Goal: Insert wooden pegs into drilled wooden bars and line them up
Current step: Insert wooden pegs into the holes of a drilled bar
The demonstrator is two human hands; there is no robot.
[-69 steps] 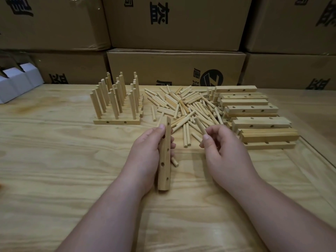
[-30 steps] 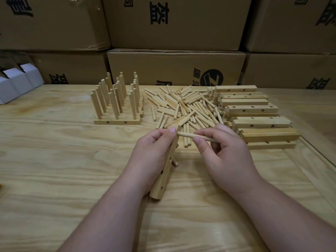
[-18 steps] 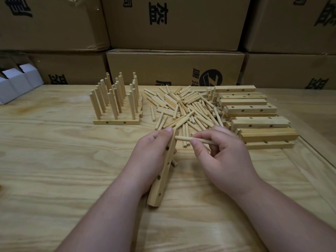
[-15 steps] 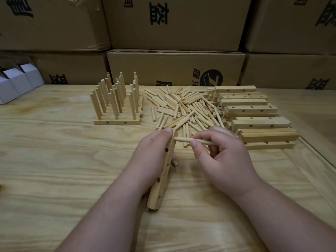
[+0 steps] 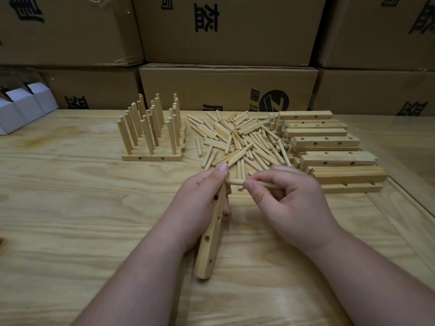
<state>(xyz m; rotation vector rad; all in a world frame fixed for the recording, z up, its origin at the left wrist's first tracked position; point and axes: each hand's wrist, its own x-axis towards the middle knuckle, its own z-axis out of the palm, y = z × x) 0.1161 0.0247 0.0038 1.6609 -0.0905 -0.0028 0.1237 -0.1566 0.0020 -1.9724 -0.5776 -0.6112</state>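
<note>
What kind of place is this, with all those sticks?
Probably a small workshop or packing room. Stacked cardboard boxes line the back, and the wooden table holds a pile of loose pegs and drilled bars awaiting assembly.

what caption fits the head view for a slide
Left hand holds a drilled bar while right hand pushes a peg into its top hole.

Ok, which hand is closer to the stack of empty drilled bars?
Right. The right hand sits just in front of the stack of bars; the left hand is farther left, gripping a bar.
</note>
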